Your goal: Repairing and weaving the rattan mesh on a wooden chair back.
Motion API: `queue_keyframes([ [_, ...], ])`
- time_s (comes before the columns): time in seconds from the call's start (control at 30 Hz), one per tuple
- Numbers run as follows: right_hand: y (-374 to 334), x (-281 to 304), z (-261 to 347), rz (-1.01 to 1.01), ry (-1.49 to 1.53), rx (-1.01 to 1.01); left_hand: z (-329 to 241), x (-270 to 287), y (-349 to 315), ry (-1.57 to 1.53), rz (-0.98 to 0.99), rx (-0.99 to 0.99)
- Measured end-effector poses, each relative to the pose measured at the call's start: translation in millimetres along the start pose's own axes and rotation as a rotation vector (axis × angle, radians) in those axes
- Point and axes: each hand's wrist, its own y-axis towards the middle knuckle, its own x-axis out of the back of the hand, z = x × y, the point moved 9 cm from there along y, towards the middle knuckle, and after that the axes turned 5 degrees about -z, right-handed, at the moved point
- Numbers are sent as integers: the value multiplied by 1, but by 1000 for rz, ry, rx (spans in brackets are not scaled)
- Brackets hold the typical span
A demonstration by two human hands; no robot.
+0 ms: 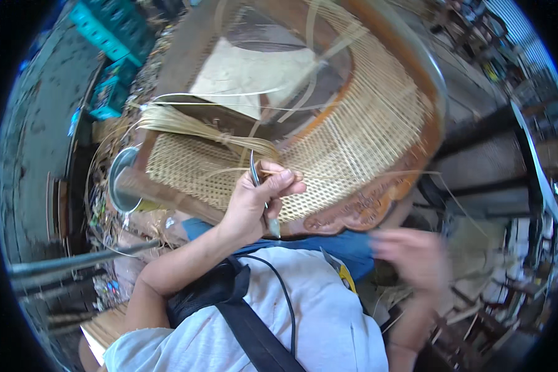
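Note:
My left hand is closed over the woven cane panel of a wooden chair frame. A slim, curved metal awl sticks up from its grip, with a pale handle end showing below. Thumb and fingers also pinch a thin cane strand, which trails off to the right. Down by the carved wooden edge, my right hand is smeared by motion, so its fingers and anything in them cannot be made out. A tied bundle of cane strands lies across the weave, just beyond my left hand.
A metal bucket stands left of the frame. Teal plastic crates sit at the far left, with litter on the ground beside them. Loose strands curve over the frame's opening. Dark wooden furniture parts crowd the right side.

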Motion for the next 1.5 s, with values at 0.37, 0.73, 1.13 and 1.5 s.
queue_keyframes([
  [0.37,63,-51,-64,-560,548,34,67,-49,-40,497,489,231],
  [0.73,-5,65,-141,-949,651,59,51,-25,4,1150,537,114],
  [1.13,-230,403,-214,-1401,72,-72,-62,185,50,1646,141,121],
  [1.5,-388,427,-272,-1392,-80,-714,-27,138,34,1552,263,286],
])
